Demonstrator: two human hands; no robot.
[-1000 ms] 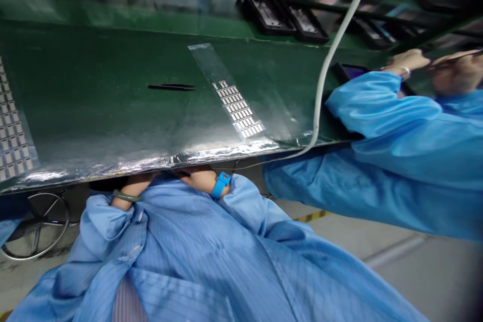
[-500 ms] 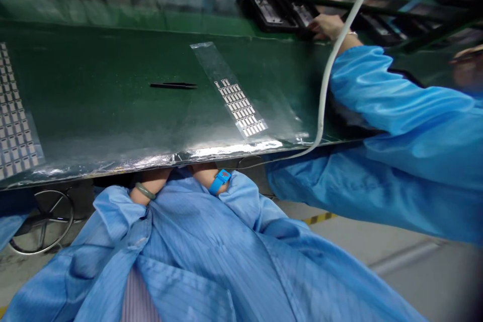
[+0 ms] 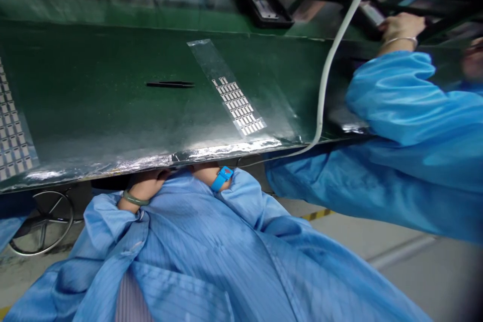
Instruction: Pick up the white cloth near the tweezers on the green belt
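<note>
Below the table's front edge, my left hand (image 3: 149,184), with a green bangle at its wrist, is partly visible near my lap. My right hand (image 3: 205,172) lies beside it, wearing a blue wrist strap (image 3: 222,178). The table edge hides the fingers of both hands, and whatever they may hold cannot be seen. On the green tabletop (image 3: 101,105) above them lie black tweezers (image 3: 170,84). A clear strip with rows of small pale pieces (image 3: 241,106) rests to their right, and a similar sheet (image 3: 13,136) lies at the far left.
A white cable (image 3: 325,80) hangs across the right side of the table. Another person's hand (image 3: 403,29) touches a dark tray at the back right. One black tray (image 3: 266,7) stands at the back. A stool's metal ring (image 3: 42,250) shows at lower left.
My left hand has shifted slightly left and a bit more of it shows. The other person's hand has moved right with a black tray, away from the tray that stays at the back.
</note>
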